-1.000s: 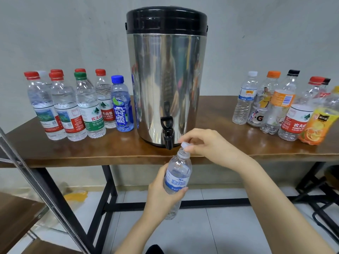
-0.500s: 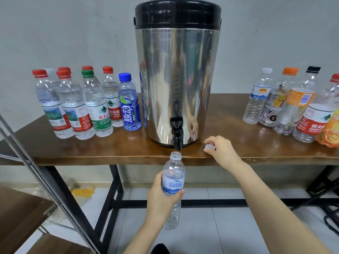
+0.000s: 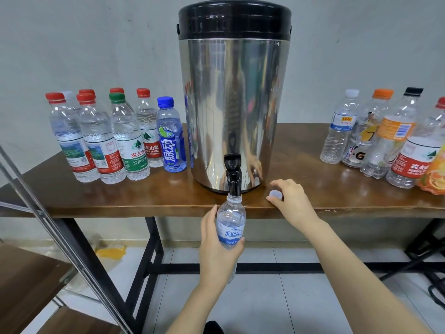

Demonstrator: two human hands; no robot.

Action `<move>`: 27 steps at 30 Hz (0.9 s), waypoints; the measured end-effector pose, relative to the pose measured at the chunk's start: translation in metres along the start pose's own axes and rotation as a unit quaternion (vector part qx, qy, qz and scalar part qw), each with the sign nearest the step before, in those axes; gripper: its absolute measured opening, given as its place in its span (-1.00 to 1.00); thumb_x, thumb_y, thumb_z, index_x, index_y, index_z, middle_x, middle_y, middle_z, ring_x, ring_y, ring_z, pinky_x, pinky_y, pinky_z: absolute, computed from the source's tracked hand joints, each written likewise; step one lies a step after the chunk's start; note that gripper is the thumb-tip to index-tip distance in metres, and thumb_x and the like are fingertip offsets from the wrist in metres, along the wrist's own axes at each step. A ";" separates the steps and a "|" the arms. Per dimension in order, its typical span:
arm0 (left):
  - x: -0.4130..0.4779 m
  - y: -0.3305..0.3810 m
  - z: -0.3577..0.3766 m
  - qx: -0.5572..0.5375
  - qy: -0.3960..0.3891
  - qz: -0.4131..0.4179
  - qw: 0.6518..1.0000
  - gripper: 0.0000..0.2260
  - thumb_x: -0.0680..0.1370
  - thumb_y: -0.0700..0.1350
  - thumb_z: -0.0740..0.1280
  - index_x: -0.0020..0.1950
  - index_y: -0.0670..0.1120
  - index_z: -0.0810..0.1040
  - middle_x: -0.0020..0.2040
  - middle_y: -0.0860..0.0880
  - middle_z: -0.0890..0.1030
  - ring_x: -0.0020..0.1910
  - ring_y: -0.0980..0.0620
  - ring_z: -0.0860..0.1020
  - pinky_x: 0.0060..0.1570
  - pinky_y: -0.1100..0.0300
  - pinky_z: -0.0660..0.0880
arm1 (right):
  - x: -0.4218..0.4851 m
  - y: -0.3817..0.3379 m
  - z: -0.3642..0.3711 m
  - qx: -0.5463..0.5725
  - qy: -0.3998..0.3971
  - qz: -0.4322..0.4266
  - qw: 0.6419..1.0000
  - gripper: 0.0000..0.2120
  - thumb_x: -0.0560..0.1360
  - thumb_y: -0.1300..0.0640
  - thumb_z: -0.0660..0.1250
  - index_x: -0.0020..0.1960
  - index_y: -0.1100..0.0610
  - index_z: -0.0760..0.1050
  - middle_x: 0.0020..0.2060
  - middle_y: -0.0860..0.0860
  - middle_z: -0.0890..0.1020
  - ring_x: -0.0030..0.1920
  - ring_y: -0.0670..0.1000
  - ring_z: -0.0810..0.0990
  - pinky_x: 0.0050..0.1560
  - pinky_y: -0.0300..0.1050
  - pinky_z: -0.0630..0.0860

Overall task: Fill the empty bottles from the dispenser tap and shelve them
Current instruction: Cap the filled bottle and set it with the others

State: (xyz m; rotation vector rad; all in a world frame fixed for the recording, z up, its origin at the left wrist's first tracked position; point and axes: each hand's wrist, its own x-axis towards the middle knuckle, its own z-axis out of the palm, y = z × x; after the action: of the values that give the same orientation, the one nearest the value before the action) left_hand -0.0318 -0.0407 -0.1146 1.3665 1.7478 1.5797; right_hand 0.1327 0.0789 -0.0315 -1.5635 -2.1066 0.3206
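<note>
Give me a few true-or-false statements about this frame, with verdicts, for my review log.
1. The left hand holds the bottle under the tap. True.
2. The held bottle is capped. False: the right hand pinches its cap at the table edge.
3. The blue-capped bottle stands right of the dispenser. False: it stands left of it.
4. The dispenser's lid is black. True.

— What colour is the dispenser?
— Mirror-silver body, black lid, black tap.
— And the bottle at six o'clock?
— Clear, with a blue-and-white label; its cap is whitish.
— Nine o'clock?
— Mostly red caps, one green cap, one blue bottle. The worktop is brown wood-grain.
</note>
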 end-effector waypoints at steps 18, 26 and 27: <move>0.016 0.005 -0.001 0.052 -0.001 0.069 0.996 -0.30 0.39 0.09 0.55 0.43 0.17 0.28 0.37 0.28 0.37 0.26 0.29 0.45 0.03 0.32 0.50 | -0.021 -0.070 -0.036 0.103 0.119 -0.188 0.970 -0.70 0.59 0.01 0.30 0.30 0.00 0.49 0.05 -0.18 0.53 0.01 -0.11 0.47 0.03 -0.06 0.52; 0.018 0.002 0.000 0.032 0.006 0.069 0.997 -0.32 0.36 0.08 0.57 0.40 0.15 0.35 0.33 0.25 0.41 0.24 0.27 0.47 0.06 0.43 0.44 | -0.008 -0.108 -0.045 0.077 0.087 -0.219 0.969 -0.87 0.54 0.08 0.36 0.08 0.04 0.51 -0.11 -0.15 0.47 -0.20 -0.11 0.35 -0.16 -0.16 0.34; 0.019 0.002 0.000 0.030 0.008 0.071 0.997 -0.33 0.35 0.08 0.57 0.39 0.16 0.36 0.32 0.25 0.42 0.24 0.27 0.48 0.07 0.41 0.45 | -0.008 -0.108 -0.044 0.073 0.098 -0.218 0.968 -0.89 0.53 0.08 0.37 0.04 0.04 0.51 -0.14 -0.15 0.46 -0.21 -0.10 0.34 -0.19 -0.16 0.31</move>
State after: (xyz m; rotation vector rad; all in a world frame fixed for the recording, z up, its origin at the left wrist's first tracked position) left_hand -0.0390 -0.0251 -0.1070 1.5412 1.7562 1.6263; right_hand 0.0678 0.0329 0.0539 -0.9712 -2.1435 0.1543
